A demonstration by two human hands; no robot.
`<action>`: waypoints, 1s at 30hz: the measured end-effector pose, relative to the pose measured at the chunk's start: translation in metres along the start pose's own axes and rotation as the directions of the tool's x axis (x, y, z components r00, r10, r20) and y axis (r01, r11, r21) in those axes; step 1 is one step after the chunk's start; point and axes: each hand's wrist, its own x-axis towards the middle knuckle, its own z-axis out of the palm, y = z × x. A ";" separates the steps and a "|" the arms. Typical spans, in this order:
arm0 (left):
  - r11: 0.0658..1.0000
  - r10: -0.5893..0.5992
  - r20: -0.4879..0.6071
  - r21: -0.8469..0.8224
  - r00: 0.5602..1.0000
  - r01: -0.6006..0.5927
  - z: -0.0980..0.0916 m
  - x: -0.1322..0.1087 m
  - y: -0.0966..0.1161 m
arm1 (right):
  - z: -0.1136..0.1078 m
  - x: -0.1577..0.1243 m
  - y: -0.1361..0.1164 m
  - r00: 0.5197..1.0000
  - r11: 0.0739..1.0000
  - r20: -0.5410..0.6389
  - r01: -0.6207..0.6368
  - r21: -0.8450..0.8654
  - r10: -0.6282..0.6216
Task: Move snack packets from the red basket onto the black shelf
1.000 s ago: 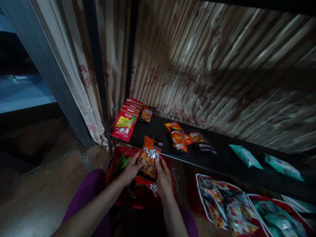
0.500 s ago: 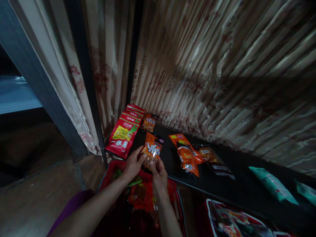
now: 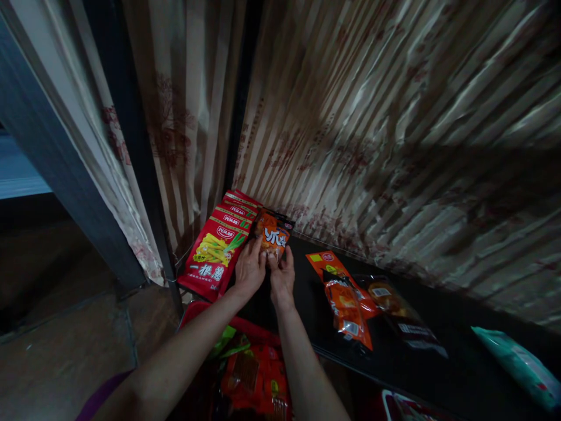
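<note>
Showing a beige curtain [image 3: 372, 117], hanging in close pleats across the back and carrying a reddish print. Framing it toward the left with a black post [image 3: 127, 111], slanting in view, and a rear post [image 3: 240, 105]. Adding a grey beam [image 3: 65, 169] farther left, sloping down to a brown tiled floor [image 3: 56, 292]. Stretching a black shelf [image 3: 309, 304] along the curtain's foot. Lighting everything dimly, catching pale streaks on the pleats, fading into shadow at the right.
</note>
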 end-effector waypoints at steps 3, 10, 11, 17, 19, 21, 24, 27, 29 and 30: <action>0.998 0.015 -0.011 0.055 1.000 -0.014 0.009 0.004 -0.006 | 0.004 0.010 0.007 0.998 0.999 0.046 0.034 -0.022 -0.033; 0.998 0.019 -0.024 0.056 1.000 -0.017 0.024 0.005 -0.015 | 0.002 0.025 0.028 0.989 0.991 0.103 0.112 -0.070 -0.104; 0.998 0.016 -0.024 0.054 1.000 -0.015 0.025 0.005 -0.016 | 0.001 0.025 0.029 0.988 0.988 0.104 0.123 -0.089 -0.114; 0.998 0.009 -0.026 0.060 1.000 -0.008 0.027 0.004 -0.021 | -0.001 0.025 0.033 0.980 0.966 0.120 0.180 -0.187 -0.159; 0.998 0.010 -0.033 0.062 0.999 -0.008 0.028 0.002 -0.022 | -0.001 0.024 0.034 0.980 0.965 0.129 0.177 -0.193 -0.154; 0.998 0.009 -0.040 0.056 0.999 -0.007 0.028 0.000 -0.024 | -0.002 0.023 0.035 0.980 0.966 0.133 0.170 -0.194 -0.146; 0.999 0.027 -0.035 0.031 0.999 -0.026 0.030 -0.002 -0.026 | -0.004 0.020 0.034 0.984 0.962 0.125 0.154 -0.225 -0.128; 0.999 0.047 -0.041 0.020 0.998 -0.046 0.033 -0.002 -0.027 | -0.007 0.018 0.027 0.988 0.914 0.086 0.154 -0.374 -0.131; 0.998 0.052 -0.046 0.042 0.998 -0.050 0.035 0.000 -0.026 | -0.009 0.019 0.022 0.977 0.846 0.072 0.208 -0.490 -0.199; 0.997 0.057 -0.043 0.060 0.997 -0.054 0.036 0.000 -0.026 | -0.009 0.020 0.020 0.966 0.815 0.078 0.249 -0.524 -0.245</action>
